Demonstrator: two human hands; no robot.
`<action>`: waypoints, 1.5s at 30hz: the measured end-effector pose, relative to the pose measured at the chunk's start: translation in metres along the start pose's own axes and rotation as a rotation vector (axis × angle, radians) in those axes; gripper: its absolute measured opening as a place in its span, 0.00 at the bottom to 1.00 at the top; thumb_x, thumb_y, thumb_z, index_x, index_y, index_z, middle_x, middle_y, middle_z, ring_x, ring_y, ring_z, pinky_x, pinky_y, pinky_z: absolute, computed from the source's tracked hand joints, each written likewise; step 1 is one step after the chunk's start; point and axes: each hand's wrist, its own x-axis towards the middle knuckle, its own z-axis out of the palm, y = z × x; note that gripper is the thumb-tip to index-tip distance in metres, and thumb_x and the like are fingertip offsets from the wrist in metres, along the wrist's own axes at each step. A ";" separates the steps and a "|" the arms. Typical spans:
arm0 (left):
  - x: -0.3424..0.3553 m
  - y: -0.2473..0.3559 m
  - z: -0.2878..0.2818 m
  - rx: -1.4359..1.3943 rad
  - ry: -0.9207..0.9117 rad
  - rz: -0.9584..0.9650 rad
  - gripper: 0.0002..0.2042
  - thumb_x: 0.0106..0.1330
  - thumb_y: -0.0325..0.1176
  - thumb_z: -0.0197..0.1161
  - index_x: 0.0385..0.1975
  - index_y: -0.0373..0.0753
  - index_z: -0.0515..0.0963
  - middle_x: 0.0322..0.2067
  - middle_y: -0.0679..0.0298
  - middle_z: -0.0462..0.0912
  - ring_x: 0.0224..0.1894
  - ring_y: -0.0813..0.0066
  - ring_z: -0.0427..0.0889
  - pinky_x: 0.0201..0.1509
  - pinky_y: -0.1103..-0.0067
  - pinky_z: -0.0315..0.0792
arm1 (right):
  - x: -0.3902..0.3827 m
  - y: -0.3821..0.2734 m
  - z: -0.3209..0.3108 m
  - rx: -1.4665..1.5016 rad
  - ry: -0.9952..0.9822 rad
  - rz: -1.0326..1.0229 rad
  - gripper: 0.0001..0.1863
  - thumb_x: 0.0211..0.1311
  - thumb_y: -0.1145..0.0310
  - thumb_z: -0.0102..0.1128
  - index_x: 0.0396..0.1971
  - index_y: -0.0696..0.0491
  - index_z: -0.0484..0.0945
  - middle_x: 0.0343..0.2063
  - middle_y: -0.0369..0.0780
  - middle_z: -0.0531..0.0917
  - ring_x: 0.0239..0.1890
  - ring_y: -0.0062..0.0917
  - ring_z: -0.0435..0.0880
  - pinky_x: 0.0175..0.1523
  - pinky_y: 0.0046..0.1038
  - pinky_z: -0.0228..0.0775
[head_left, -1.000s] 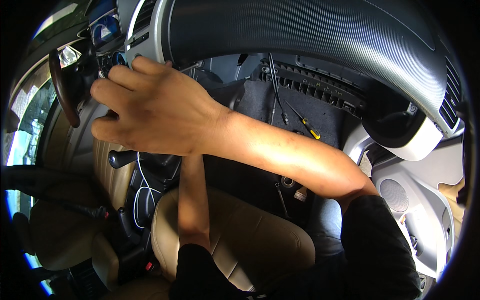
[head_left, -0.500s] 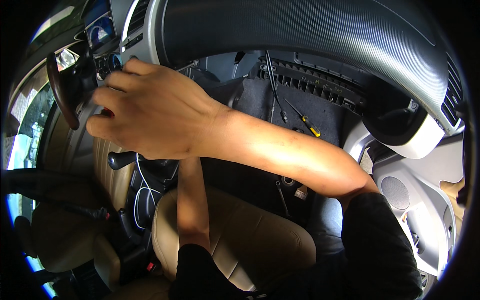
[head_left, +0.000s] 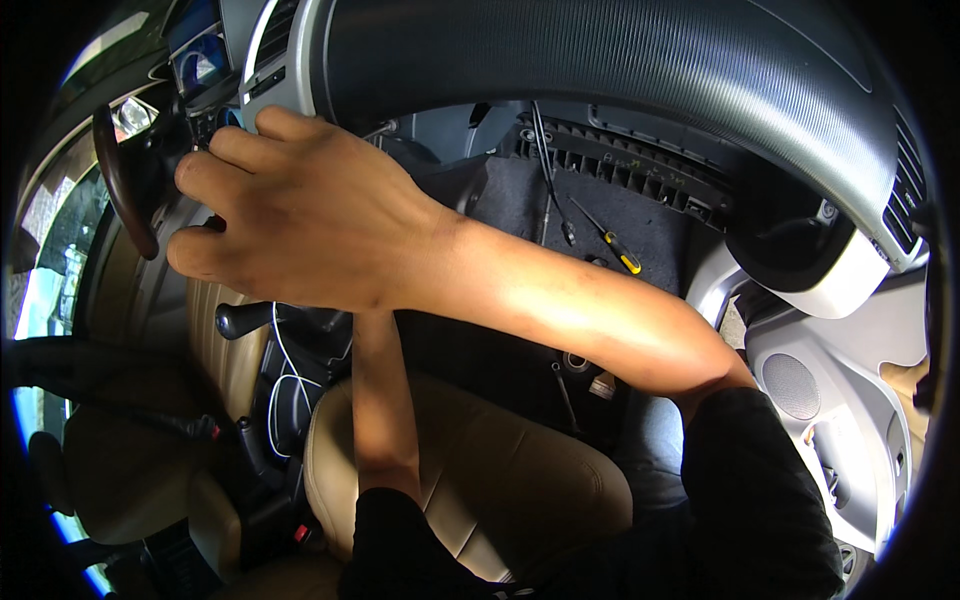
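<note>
Since a moment ago the right hand (head_left: 300, 215) has slid slightly lower against the dark centre console panel (head_left: 205, 110) beside the glossy brown steering wheel (head_left: 120, 185) — fingers curled, fingertips pressed onto the panel's black controls; whether they grip anything I cannot tell. Left forearm runs up over the tan leather seat (head_left: 470, 480), its hand hidden behind the right — ribbed black dashboard (head_left: 600, 80) curves above

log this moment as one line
right hand: fingers at centre console panel | left hand: hidden behind right forearm | screwdriver: on footwell carpet
</note>
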 end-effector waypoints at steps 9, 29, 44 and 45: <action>0.001 0.001 0.001 -0.005 -0.009 -0.002 0.21 0.62 0.41 0.56 0.42 0.25 0.77 0.33 0.53 0.83 0.37 0.71 0.83 0.43 0.80 0.75 | -0.003 -0.001 0.000 -0.001 -0.031 -0.007 0.04 0.47 0.64 0.64 0.23 0.44 0.78 0.30 0.32 0.77 0.32 0.22 0.77 0.36 0.25 0.65; -0.003 0.002 -0.004 -0.007 -0.025 -0.006 0.24 0.60 0.42 0.54 0.44 0.23 0.77 0.35 0.49 0.83 0.35 0.69 0.83 0.42 0.80 0.75 | -0.002 0.004 -0.011 0.050 -0.094 -0.020 0.06 0.54 0.62 0.61 0.30 0.46 0.83 0.33 0.33 0.81 0.39 0.24 0.81 0.43 0.25 0.68; -0.005 0.004 -0.006 -0.008 -0.029 0.011 0.26 0.59 0.42 0.53 0.45 0.21 0.76 0.37 0.47 0.83 0.34 0.68 0.83 0.40 0.80 0.75 | 0.000 0.003 -0.010 0.078 -0.078 0.002 0.09 0.52 0.65 0.65 0.33 0.50 0.83 0.32 0.38 0.83 0.40 0.29 0.82 0.45 0.25 0.70; -0.006 0.003 -0.006 -0.008 -0.026 0.008 0.26 0.58 0.42 0.53 0.45 0.21 0.76 0.37 0.46 0.83 0.34 0.68 0.83 0.40 0.80 0.75 | 0.001 0.002 -0.009 0.065 -0.092 0.016 0.08 0.51 0.65 0.65 0.33 0.49 0.83 0.32 0.39 0.83 0.40 0.29 0.82 0.45 0.25 0.70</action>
